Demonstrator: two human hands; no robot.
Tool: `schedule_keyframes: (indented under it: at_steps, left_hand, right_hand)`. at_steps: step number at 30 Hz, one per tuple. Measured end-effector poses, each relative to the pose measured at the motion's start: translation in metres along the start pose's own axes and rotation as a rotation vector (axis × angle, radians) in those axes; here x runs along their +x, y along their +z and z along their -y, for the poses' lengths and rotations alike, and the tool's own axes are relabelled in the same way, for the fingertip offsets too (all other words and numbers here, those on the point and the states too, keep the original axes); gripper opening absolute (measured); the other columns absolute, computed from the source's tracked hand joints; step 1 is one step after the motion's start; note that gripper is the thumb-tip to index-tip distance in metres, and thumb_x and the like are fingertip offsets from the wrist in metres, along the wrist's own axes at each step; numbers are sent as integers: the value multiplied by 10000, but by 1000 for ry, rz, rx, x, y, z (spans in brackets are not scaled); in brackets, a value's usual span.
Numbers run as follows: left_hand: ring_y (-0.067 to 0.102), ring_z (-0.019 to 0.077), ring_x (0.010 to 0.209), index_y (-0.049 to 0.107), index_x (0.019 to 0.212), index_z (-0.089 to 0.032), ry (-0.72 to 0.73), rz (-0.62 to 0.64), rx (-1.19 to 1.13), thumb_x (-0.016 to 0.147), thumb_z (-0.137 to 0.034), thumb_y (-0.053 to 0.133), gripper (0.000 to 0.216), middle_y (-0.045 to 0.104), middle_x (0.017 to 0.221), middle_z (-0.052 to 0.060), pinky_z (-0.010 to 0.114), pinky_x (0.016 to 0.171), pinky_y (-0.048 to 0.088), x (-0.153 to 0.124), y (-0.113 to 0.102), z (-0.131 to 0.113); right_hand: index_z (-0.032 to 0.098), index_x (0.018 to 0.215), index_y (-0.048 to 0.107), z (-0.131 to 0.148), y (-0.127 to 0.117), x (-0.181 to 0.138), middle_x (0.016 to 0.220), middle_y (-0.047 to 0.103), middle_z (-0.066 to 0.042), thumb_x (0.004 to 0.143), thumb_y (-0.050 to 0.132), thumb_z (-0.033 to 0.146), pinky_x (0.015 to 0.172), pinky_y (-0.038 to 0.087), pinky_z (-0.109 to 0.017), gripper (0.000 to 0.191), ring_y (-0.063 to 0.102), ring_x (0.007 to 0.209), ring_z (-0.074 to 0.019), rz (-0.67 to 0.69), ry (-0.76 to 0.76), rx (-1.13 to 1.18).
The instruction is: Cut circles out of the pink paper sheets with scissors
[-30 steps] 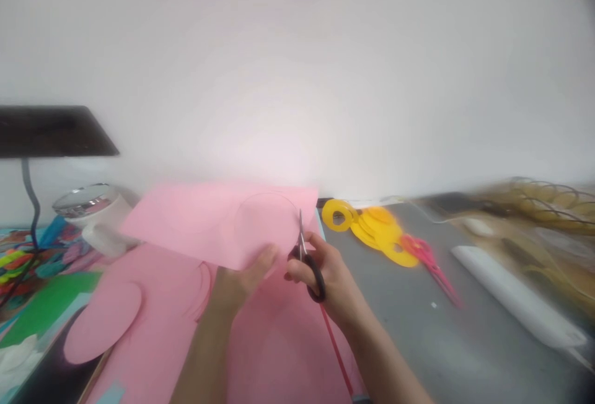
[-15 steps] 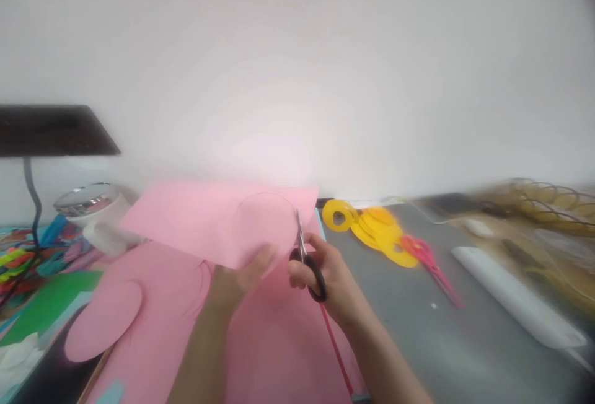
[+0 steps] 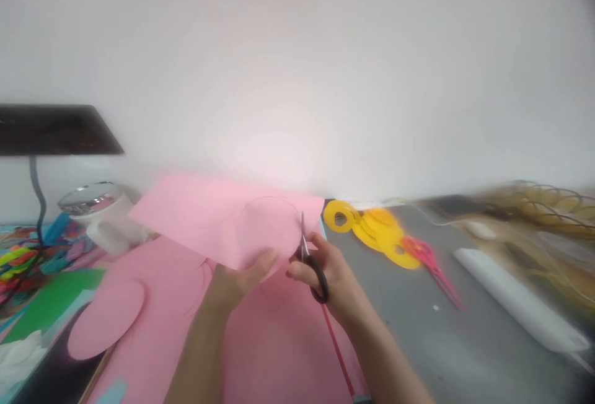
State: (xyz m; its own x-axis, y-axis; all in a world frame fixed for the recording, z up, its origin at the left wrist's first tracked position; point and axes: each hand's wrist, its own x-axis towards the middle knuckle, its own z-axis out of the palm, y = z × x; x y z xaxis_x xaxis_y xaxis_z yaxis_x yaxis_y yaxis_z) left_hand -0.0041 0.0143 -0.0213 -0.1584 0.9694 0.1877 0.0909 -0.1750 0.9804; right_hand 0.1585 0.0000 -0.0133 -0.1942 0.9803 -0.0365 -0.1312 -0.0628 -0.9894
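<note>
Left hand (image 3: 245,275) pinches a pink sheet (image 3: 195,212); right hand (image 3: 332,271) grips scissors (image 3: 304,248).
The sheet spreads beyond both hands, left thumb on top; right fingers curl round the handles, blades at its circle outline (image 3: 269,230).

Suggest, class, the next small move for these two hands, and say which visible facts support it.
Probably a short snip along the curved line: the right hand holds the black-handled scissors with their blades by the line's right side, while the left hand grips the pink sheet near its lower edge.
</note>
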Motion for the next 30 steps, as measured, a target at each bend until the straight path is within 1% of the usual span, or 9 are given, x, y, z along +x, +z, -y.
schedule_keyframes:
  at_steps: [7,12,15,19,20,23,25,27,30]
  left_hand:
    - [579,349,1141,649,1116,-241,-42,15,-28,627,-356,786,520,706,1012,97,558,1024,405,-1,-1,2]
    - [621,335,1081,652,1122,-236,0,51,-44,649,-365,770,504,715,1009,100,534,1000,439,0,-2,0]
    - [638,327,1051,676,1061,-223,-5,73,-21,656,-386,760,444,726,960,91,526,1006,437,0,-3,-5]
    - [661,300,984,701,941,-219,-9,136,-31,693,-373,729,293,732,923,77,527,1025,417,0,-4,-8]
    - [660,300,982,700,943,-219,-11,131,-42,689,-373,732,299,729,942,80,529,1023,418,0,-4,-7]
    - [617,334,1059,686,990,-212,-36,39,-51,643,-402,769,403,701,1048,108,544,986,441,1,-5,-1]
    - [609,348,1061,684,985,-205,-61,13,-41,626,-413,781,426,698,1042,115,555,962,452,1,-5,1]
    - [617,337,1048,681,991,-205,-49,42,-65,646,-412,767,411,706,992,101,542,965,454,1,-4,0]
    - [605,307,1084,649,1088,-209,2,95,-162,704,-412,716,440,702,977,82,489,967,469,2,0,-6]
  right_hand:
    - [210,883,477,0,1,1,636,519,53,671,754,385,573,357,-250,390,446,609,-123,-23,1,-30]
    - [209,884,489,-2,2,1,627,567,38,648,737,365,556,372,-260,376,493,590,-137,-61,12,-52]
    - [210,876,491,-2,2,0,609,584,39,651,727,353,569,405,-268,356,503,572,-134,-79,27,-73]
    - [214,863,485,0,2,-1,583,580,44,657,724,336,568,424,-267,338,503,560,-131,-76,46,-103]
    - [215,861,485,0,2,-1,581,578,45,659,722,332,563,422,-264,333,504,557,-130,-72,49,-108]
    - [213,848,488,1,2,-1,576,578,46,661,715,326,553,419,-253,315,504,547,-125,-68,61,-107]
    - [211,838,496,2,2,-1,567,579,47,654,713,330,549,424,-249,308,509,540,-124,-68,69,-106]
    - [210,826,503,2,3,-1,549,575,48,649,711,339,542,428,-250,303,512,528,-127,-74,70,-112]
    - [208,816,502,4,6,-1,522,558,52,656,695,328,530,422,-249,279,514,521,-132,-87,81,-128]
